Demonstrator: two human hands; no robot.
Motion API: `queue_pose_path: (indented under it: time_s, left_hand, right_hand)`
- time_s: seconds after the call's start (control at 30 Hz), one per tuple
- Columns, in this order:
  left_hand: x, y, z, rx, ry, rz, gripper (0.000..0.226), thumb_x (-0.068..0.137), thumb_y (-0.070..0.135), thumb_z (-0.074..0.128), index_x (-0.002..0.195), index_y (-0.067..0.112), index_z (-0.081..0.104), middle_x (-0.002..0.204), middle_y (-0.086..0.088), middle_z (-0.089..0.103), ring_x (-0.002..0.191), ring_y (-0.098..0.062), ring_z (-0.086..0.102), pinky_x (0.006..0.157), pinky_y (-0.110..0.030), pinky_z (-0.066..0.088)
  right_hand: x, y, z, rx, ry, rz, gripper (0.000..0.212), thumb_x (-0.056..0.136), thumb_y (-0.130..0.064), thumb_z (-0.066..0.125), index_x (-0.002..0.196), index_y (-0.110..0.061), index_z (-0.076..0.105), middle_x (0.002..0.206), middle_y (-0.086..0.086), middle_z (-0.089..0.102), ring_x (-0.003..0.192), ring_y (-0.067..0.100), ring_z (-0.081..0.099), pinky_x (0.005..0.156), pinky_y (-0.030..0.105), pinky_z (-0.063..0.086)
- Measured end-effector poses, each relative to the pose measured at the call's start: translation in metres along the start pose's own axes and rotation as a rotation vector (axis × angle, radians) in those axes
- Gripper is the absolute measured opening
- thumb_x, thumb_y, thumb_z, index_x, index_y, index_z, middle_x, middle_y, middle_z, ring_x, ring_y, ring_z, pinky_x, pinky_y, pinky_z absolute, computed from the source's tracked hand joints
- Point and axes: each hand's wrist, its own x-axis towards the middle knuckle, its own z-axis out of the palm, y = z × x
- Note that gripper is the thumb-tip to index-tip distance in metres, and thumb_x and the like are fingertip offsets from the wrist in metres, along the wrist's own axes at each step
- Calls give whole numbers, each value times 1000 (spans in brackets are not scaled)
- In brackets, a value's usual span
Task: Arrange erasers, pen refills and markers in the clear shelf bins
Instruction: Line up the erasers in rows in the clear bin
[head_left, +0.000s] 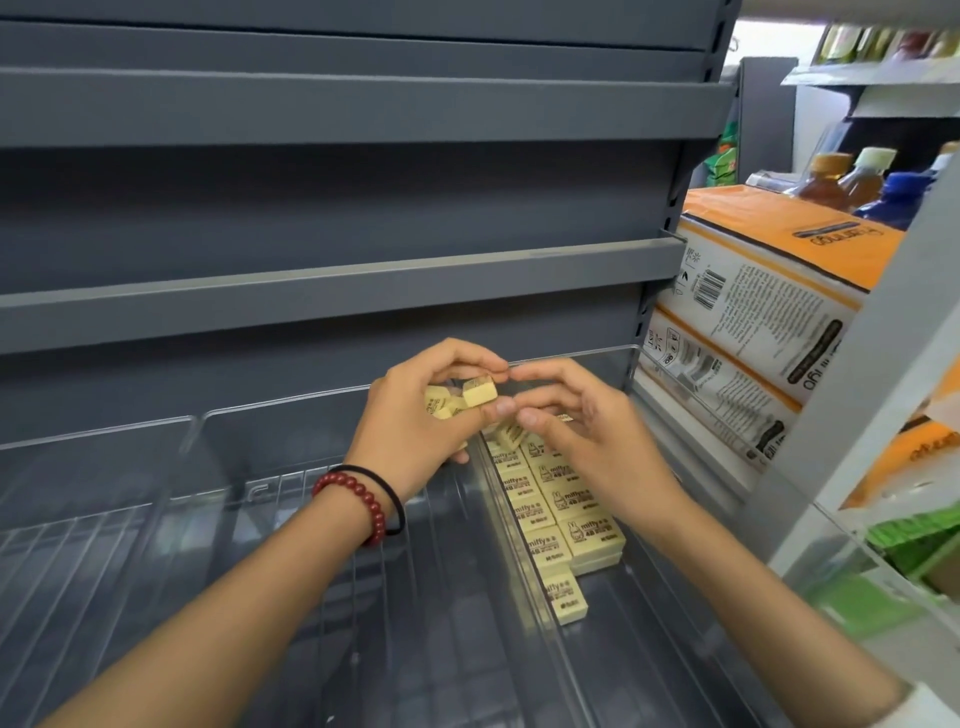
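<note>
My left hand (415, 415) holds a small bunch of pale yellow erasers (480, 391), one pinched between thumb and forefinger at the front. My right hand (582, 431) hovers just to its right, fingertips touching that front eraser, with nothing gripped that I can see. Below both hands, rows of yellow erasers (558, 519) with brown print lie flat in the rightmost clear shelf bin (639, 623). The right hand hides the far end of those rows. The clear bin (311, 597) to the left holds nothing.
Grey metal shelves (337, 291) rise behind the bins. Orange and white cartons (769, 291) are stacked on the shelf unit to the right, with bottles (857, 182) above and green packs (909, 540) lower right. A clear divider (514, 551) separates the two bins.
</note>
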Motion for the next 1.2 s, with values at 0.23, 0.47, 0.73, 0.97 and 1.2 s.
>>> queue_pose_path:
  time_s: [0.23, 0.47, 0.73, 0.97, 1.2]
  left_hand:
    - [-1, -1, 3, 96, 85, -27, 14, 82, 33, 72, 92, 31, 62, 88, 14, 70, 61, -12, 67, 50, -34, 57]
    - [-1, 0, 1, 366, 166, 111, 15, 87, 41, 63, 96, 31, 58, 75, 14, 64, 66, -3, 58, 58, -13, 45]
    - [1, -5, -4, 422, 146, 112, 15, 87, 42, 62, 96, 31, 58, 81, 12, 66, 74, -2, 60, 64, -18, 48]
    - [-2, -5, 0, 518, 58, 166, 18, 87, 45, 60, 98, 31, 56, 80, 14, 64, 71, -5, 60, 66, -34, 54]
    - [0, -5, -3, 539, 72, 166, 19, 87, 47, 56, 94, 29, 54, 78, 12, 62, 70, -5, 58, 61, -30, 52]
  right_hand:
    - [-5, 11, -7, -466, -83, 66, 33, 93, -31, 60, 121, -47, 55, 113, -20, 61, 113, 0, 46, 90, 18, 39]
    - [-6, 6, 2, -772, -154, 12, 39, 100, -28, 49, 135, -43, 46, 129, -25, 53, 118, 2, 36, 89, 25, 20]
    - [-6, 7, 2, -784, -178, 21, 40, 88, -63, 44, 125, -52, 53, 122, -27, 50, 114, -1, 36, 96, 31, 28]
    - [-8, 4, 0, -711, -114, 47, 41, 77, -67, 52, 112, -45, 55, 116, -27, 56, 112, -2, 43, 102, 37, 32]
    - [-5, 12, -15, -589, 57, 277, 34, 82, -46, 70, 109, -29, 59, 93, -15, 62, 82, 1, 59, 74, 26, 52]
